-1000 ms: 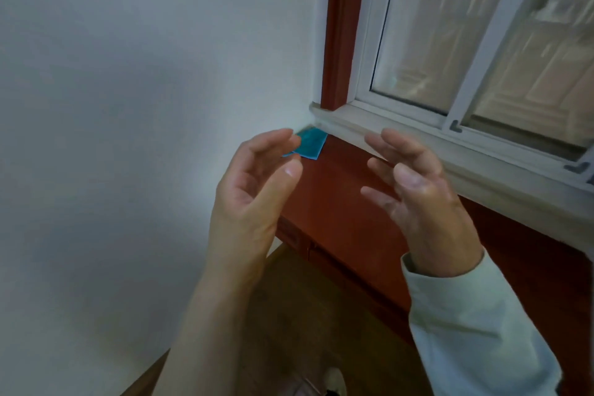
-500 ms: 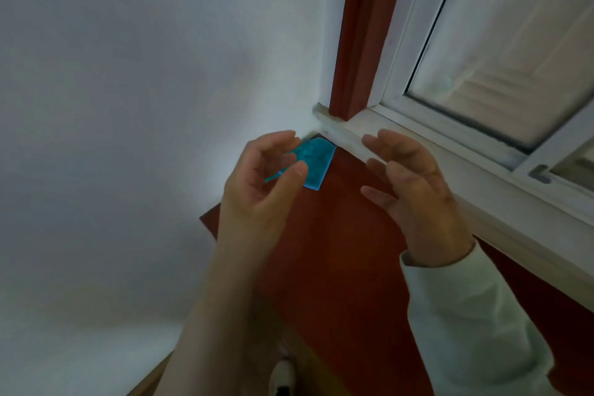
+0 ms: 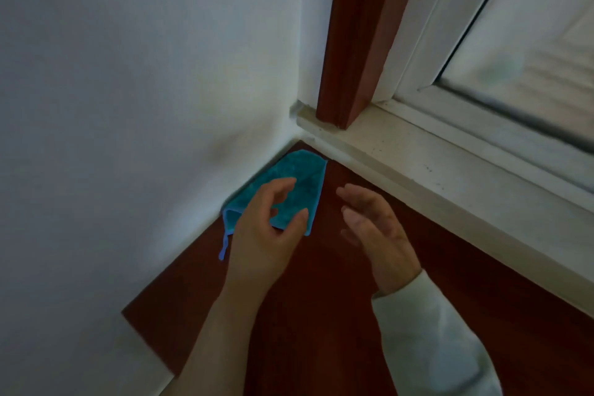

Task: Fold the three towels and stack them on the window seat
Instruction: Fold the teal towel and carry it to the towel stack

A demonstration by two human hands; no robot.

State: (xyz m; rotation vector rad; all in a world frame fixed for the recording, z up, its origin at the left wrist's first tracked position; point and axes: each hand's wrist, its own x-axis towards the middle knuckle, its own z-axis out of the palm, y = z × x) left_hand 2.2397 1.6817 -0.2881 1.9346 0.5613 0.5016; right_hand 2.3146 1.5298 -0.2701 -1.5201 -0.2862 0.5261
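A folded teal towel [image 3: 299, 180] lies in the far left corner of the dark red window seat [image 3: 337, 315], against the white wall. A thin blue loop hangs from its near left corner. My left hand [image 3: 266, 228] hovers over the towel's near edge, fingers curled and apart, holding nothing. To the right of the towel, my right hand [image 3: 376, 235] is above the bare seat, palm turned left, fingers spread, empty. Only this one towel is in view.
The white wall [image 3: 144, 106] bounds the seat on the left. A pale stone sill [image 3: 434, 170] and the white window frame [image 3: 418, 58] run along the back, with a red wooden post [image 3: 360, 35] in the corner. The seat's front edge shows at lower left.
The view has closed in on the corner and tilted down. Both hands have moved forward and down to the towel, the left one now over it.
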